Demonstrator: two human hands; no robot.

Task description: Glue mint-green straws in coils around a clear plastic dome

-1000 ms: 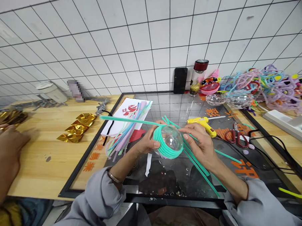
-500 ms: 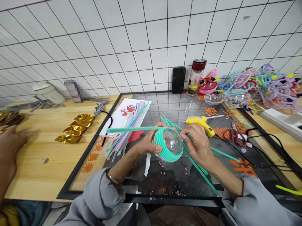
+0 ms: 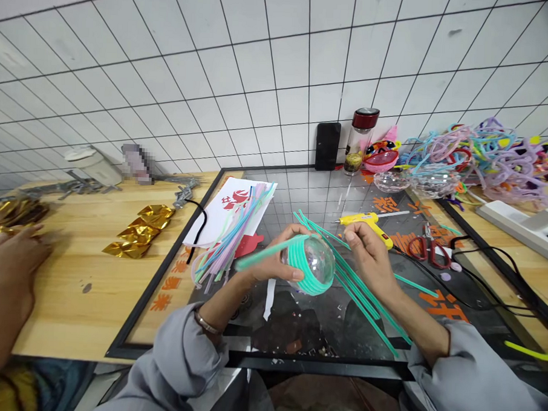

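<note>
My left hand (image 3: 278, 261) is closed round a clear plastic ball (image 3: 317, 259) wound with turquoise tube (image 3: 304, 268). The tube's loose end (image 3: 265, 253) sticks out to the left across my fingers. My right hand (image 3: 367, 253) hovers just right of the ball above the glass work mat (image 3: 434, 285), fingers curled as in a pinch; what they hold I cannot make out. Several loose turquoise tubes (image 3: 365, 300) lie under it.
A yellow glue gun (image 3: 366, 223), red scissors (image 3: 429, 248), pastel tubes (image 3: 231, 234) on white paper, gold foil pieces (image 3: 139, 233), a phone (image 3: 327, 146), a jar (image 3: 361, 139), and a tangle of coloured tubes (image 3: 489, 157). Another person's hand (image 3: 8, 266) rests at left.
The tube's loose end swung down from level to slanting left. My right hand lifted off the ball and moved slightly right and up.
</note>
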